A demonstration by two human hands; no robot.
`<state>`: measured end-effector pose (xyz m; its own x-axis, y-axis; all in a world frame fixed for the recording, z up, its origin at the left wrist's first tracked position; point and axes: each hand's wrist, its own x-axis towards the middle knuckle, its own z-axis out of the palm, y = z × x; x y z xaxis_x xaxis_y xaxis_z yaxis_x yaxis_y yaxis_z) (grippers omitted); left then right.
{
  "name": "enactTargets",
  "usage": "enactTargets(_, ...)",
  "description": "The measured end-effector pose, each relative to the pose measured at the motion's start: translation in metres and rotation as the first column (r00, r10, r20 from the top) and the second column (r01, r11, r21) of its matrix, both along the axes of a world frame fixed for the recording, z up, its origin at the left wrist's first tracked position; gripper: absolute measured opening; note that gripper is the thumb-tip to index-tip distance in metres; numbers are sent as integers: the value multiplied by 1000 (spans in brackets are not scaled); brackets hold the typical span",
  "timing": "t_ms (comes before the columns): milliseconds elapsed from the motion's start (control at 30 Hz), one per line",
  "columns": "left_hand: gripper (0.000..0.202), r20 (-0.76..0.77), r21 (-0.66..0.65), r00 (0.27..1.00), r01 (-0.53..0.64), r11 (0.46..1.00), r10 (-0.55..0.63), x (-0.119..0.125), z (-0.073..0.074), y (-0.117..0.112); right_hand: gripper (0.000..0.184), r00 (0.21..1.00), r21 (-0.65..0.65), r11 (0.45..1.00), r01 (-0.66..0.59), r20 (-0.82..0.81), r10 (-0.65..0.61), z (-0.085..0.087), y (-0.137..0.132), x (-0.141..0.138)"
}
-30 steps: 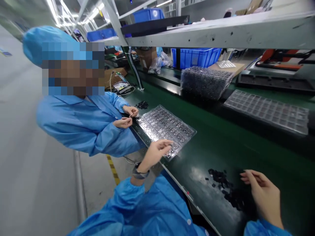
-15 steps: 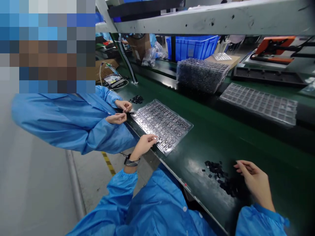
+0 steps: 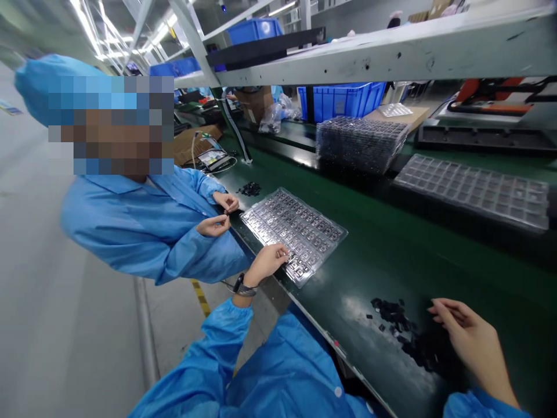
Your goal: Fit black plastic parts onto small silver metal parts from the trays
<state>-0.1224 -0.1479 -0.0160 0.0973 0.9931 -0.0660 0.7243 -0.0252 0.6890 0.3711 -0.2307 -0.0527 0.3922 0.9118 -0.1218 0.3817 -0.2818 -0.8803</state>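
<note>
A clear plastic tray [image 3: 319, 255] lies on the green bench, its pockets filled with small silvery-black parts. At the tray's near corner is my left hand [image 3: 267, 262], thumb and fingers pinched together over the pockets. Whatever sits between those fingertips is too small to make out. To the right, a loose pile of small black pieces [image 3: 391, 313] is spread on the bench. My right hand [image 3: 472, 334] hovers beside this pile, fingers loosely stretched and slightly apart, with nothing visible in them.
A co-worker in a blue smock [image 3: 143, 226] stands at left, hands [image 3: 220, 217] together by the tray's far end, near another black pile [image 3: 249, 188]. Behind are stacked clear trays [image 3: 359, 142], another tray stack [image 3: 474, 188], a blue crate [image 3: 343, 101] and a shelf beam [image 3: 369, 64].
The camera has tilted, so the whole scene sits lower and further right. Both my hands keep nearly the same places by the tray and the black pile.
</note>
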Motion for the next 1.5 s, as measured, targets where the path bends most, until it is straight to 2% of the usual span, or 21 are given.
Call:
enactTargets(133, 14, -69, 60, 997, -22, 998, 26, -1, 2, 1, 54, 1000, 28, 1000, -11, 7, 11, -4, 0, 1)
enactTargets(333, 27, 20, 146, 986, -164, 976, 163, -19, 8, 0, 55, 1000, 10, 1000, -12, -15, 12, -10, 0, 4)
enactTargets(500, 32, 82, 182, 969, -244, 952, 233, -40, 21, 3, 54, 999, 27, 1000, -3, -53, 5, -12, 5, 4)
enactTargets(633, 35, 163, 185, 968, -222, 957, 193, -29, 32, 4, 49, 994, 81, 992, -92, -46, 96, -9, 6, -1)
enactTargets(700, 34, 193, 172, 975, -143, 975, 109, -9, 38, 5, 44, 979, 74, 976, -204, 13, 204, -4, 3, -7)
enactTargets(800, 31, 175, 149, 982, 48, 988, -74, 31, 51, 8, 28, 926, 19, 935, -353, 148, 347, 6, -3, -20)
enactTargets(900, 26, 97, 137, 959, 253, 958, -267, 73, 73, 14, 9, 854, -91, 909, -406, 318, 413, 17, -6, -32)
enactTargets(1000, 24, -22, 139, 899, 436, 889, -437, 113, 99, 21, 6, 801, -165, 893, -419, 396, 449, 26, -6, -38)
enactTargets(1100, 25, -110, 136, 794, 608, 782, -598, 153, 121, 26, 5, 801, -190, 892, -410, 393, 452, 35, -8, -43)
enactTargets(1167, 26, -128, 131, 722, 692, 710, -680, 182, 129, 29, 7, 798, -203, 887, -414, 388, 461, 40, -10, -47)
enactTargets(1267, 23, -129, 79, 595, 804, 590, -794, 235, 129, 42, 12, 778, -211, 869, -448, 387, 495, 44, -10, -51)
enactTargets(1333, 21, -113, 51, 515, 857, 513, -850, 277, 121, 55, 7, 764, -221, 856, -467, 387, 517, 43, -9, -51)
enactTargets(1367, 20, -100, 50, 495, 869, 493, -863, 300, 115, 62, 5, 760, -226, 852, -472, 385, 523, 43, -8, -51)
enactTargets(1433, 16, -71, 53, 519, 855, 516, -852, 345, 101, 76, 3, 765, -227, 852, -472, 375, 524, 41, -8, -50)
enactTargets(1500, 12, -57, 35, 593, 805, 592, -803, 389, 85, 89, 8, 783, -212, 861, -462, 358, 509, 40, -9, -49)
